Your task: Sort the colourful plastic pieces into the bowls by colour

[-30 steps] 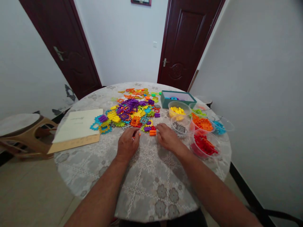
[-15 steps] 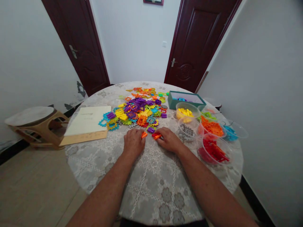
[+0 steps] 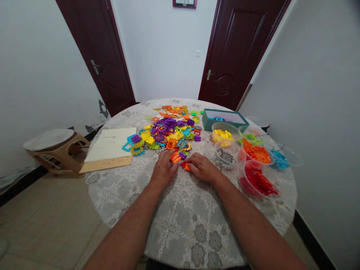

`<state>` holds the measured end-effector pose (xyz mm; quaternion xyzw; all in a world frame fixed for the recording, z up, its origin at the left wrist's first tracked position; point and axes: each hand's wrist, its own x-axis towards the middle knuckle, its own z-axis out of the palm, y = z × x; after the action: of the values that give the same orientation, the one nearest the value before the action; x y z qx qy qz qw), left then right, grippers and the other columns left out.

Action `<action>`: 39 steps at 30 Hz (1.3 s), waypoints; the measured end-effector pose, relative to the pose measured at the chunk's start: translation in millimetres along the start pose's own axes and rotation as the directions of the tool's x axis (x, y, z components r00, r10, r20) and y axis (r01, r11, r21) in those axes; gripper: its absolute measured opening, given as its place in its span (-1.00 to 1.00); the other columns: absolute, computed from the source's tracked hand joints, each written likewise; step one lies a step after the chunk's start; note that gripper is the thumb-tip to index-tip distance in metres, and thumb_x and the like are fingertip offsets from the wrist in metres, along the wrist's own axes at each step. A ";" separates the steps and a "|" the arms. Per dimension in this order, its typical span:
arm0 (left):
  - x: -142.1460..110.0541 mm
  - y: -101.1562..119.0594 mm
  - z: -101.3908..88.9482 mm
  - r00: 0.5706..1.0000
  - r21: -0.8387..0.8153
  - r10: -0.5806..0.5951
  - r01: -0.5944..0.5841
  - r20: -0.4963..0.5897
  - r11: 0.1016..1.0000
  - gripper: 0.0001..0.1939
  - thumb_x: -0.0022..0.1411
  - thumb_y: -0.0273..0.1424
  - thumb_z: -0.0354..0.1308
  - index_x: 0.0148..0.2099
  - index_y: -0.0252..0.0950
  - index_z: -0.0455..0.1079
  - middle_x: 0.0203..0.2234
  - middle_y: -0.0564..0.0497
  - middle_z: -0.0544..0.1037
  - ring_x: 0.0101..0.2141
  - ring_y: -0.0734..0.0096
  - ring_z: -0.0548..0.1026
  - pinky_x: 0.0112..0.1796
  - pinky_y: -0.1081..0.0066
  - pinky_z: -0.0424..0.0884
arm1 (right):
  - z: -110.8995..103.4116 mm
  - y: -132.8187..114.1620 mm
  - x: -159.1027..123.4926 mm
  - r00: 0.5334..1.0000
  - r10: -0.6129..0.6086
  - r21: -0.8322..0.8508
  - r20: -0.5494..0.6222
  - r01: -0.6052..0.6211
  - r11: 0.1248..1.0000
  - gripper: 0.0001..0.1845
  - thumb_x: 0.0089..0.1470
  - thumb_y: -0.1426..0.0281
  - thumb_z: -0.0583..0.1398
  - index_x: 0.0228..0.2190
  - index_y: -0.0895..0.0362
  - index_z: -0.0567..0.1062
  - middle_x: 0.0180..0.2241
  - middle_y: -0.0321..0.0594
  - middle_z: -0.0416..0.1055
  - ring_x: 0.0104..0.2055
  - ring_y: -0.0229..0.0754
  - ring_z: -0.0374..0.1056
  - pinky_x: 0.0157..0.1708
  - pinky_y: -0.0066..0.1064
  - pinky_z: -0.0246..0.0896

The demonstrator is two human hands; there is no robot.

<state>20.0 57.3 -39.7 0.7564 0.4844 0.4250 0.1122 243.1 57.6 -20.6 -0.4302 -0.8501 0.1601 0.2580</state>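
Left hand (image 3: 164,168) and right hand (image 3: 203,167): a pair, apart, fingers curled. Red piece (image 3: 183,164): one, small, by the right fingertips. Orange piece (image 3: 175,158): one, between the hands, against the left's fingers (whether either hand grips, cannot tell); long axis unclear; bright, ribbed. Purple piece (image 3: 182,155): just beyond. Heap (image 3: 168,127): farther, multicoloured.

Dark red left door (image 3: 97,41), matching right door (image 3: 239,45), round-topped wooden stool (image 3: 57,150), cropped wall frame (image 3: 185,4), what seems a light switch (image 3: 198,53)
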 end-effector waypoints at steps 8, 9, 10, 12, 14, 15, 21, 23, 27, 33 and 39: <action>1.0 3.2 1.5 0.994 -0.084 0.088 -0.083 0.060 0.993 -0.52 0.30 -0.47 0.18 0.25 -0.16 0.33 0.07 -0.13 0.47 0.11 0.14 0.45 0.16 0.08 0.43 | 2.7 -1.4 2.4 0.998 0.047 0.031 -0.044 -0.046 0.998 -0.82 0.35 0.46 0.10 -0.14 0.12 0.51 -0.15 -0.15 0.44 -0.06 -0.15 0.38 0.00 -0.30 0.29; 1.1 3.0 1.6 0.993 -0.087 0.098 -0.092 0.066 0.992 -0.51 0.31 -0.47 0.17 0.26 -0.15 0.32 0.07 -0.14 0.46 0.12 0.14 0.44 0.15 0.08 0.43 | 3.7 -0.8 3.4 0.994 0.068 0.068 -0.081 -0.062 0.996 -0.83 0.35 0.46 0.09 -0.15 0.12 0.49 -0.15 -0.16 0.44 -0.06 -0.15 0.37 0.01 -0.30 0.29; 1.2 2.9 1.5 0.992 -0.091 0.105 -0.099 0.071 0.991 -0.50 0.32 -0.47 0.17 0.27 -0.15 0.31 0.08 -0.14 0.46 0.12 0.14 0.44 0.15 0.08 0.44 | 4.4 -0.4 4.6 0.987 0.103 0.115 -0.124 -0.089 0.989 -0.83 0.34 0.46 0.08 -0.16 0.11 0.48 -0.15 -0.16 0.44 -0.06 -0.15 0.38 0.02 -0.29 0.28; 0.8 3.2 1.6 0.990 -0.099 0.116 -0.108 0.077 0.989 -0.49 0.33 -0.46 0.17 0.29 -0.13 0.28 0.09 -0.14 0.45 0.12 0.13 0.45 0.11 0.08 0.46 | 5.4 -0.9 7.1 0.962 0.204 0.229 -0.183 -0.160 0.960 -0.82 0.34 0.44 0.06 -0.14 0.09 0.46 -0.15 -0.19 0.47 -0.06 -0.15 0.39 0.01 -0.29 0.28; -0.2 3.4 2.5 0.988 -0.108 0.121 -0.111 0.093 0.988 -0.47 0.34 -0.42 0.18 0.32 -0.11 0.26 0.09 -0.14 0.46 0.09 0.12 0.47 0.06 0.10 0.51 | 6.2 -3.9 8.9 0.940 0.290 0.325 -0.178 -0.222 0.919 -0.82 0.35 0.41 0.05 -0.12 0.06 0.45 -0.15 -0.23 0.50 -0.09 -0.16 0.40 -0.03 -0.30 0.28; -0.9 3.3 3.4 0.986 -0.113 0.125 -0.112 0.106 0.987 -0.46 0.35 -0.41 0.17 0.33 -0.10 0.25 0.09 -0.14 0.46 0.07 0.13 0.49 0.03 0.12 0.53 | 6.9 -6.1 9.5 0.937 0.311 0.353 -0.162 -0.239 0.904 -0.82 0.36 0.40 0.05 -0.13 0.05 0.45 -0.16 -0.25 0.51 -0.11 -0.16 0.41 -0.06 -0.31 0.28; -2.6 -0.1 8.4 0.978 -0.144 0.145 -0.124 0.150 0.982 -0.44 0.37 -0.36 0.16 0.37 -0.07 0.22 0.13 -0.12 0.46 0.03 0.19 0.53 -0.02 0.20 0.57 | 16.6 -15.3 11.6 0.946 0.310 0.478 -0.092 -0.231 0.847 -0.89 0.32 0.36 0.12 -0.19 0.06 0.45 -0.28 -0.34 0.47 -0.24 -0.21 0.39 -0.20 -0.38 0.27; -1.2 0.3 7.8 0.981 -0.157 0.129 -0.106 0.147 0.982 -0.45 0.37 -0.33 0.17 0.36 -0.08 0.23 0.12 -0.12 0.47 0.02 0.20 0.55 -0.04 0.21 0.58 | 16.7 -14.4 13.1 0.936 0.346 0.586 -0.056 -0.250 0.771 -0.87 0.30 0.32 0.18 -0.14 0.06 0.45 -0.27 -0.33 0.47 -0.28 -0.23 0.38 -0.28 -0.42 0.28; 1.6 4.6 4.9 0.982 -0.194 0.119 -0.090 0.147 0.977 -0.43 0.37 -0.30 0.16 0.38 -0.10 0.21 0.12 -0.11 0.49 -0.06 0.25 0.59 -0.05 0.22 0.60 | 8.0 -13.4 14.7 0.945 0.321 0.716 0.057 -0.263 0.646 -0.69 0.19 0.32 0.30 -0.03 0.06 0.47 -0.24 -0.30 0.49 -0.37 -0.28 0.35 -0.40 -0.47 0.26; 3.5 11.4 2.2 0.987 -0.215 0.112 -0.086 0.112 0.973 -0.44 0.39 -0.27 0.16 0.38 -0.10 0.20 0.10 -0.12 0.46 -0.19 0.35 0.59 -0.13 0.27 0.61 | -5.5 -21.5 15.9 0.935 0.328 0.734 0.133 -0.315 0.601 -0.71 0.19 0.35 0.30 -0.05 0.06 0.43 -0.27 -0.31 0.50 -0.45 -0.32 0.32 -0.49 -0.48 0.24; 2.8 0.8 7.0 0.978 -0.045 0.192 -0.188 0.082 0.981 -0.47 0.37 -0.23 0.20 0.33 -0.16 0.26 0.07 -0.16 0.49 -0.06 0.17 0.55 -0.03 0.12 0.56 | -76.8 -46.0 -9.3 0.917 0.286 0.305 -0.278 -0.198 0.932 -0.58 0.18 0.34 0.32 0.06 0.03 0.45 -0.10 -0.22 0.54 -0.30 -0.24 0.43 -0.28 -0.38 0.36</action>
<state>26.2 61.0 -42.0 0.8147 0.3967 0.4095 0.1057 262.1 27.3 62.0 -0.5139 -0.7069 0.2341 0.4259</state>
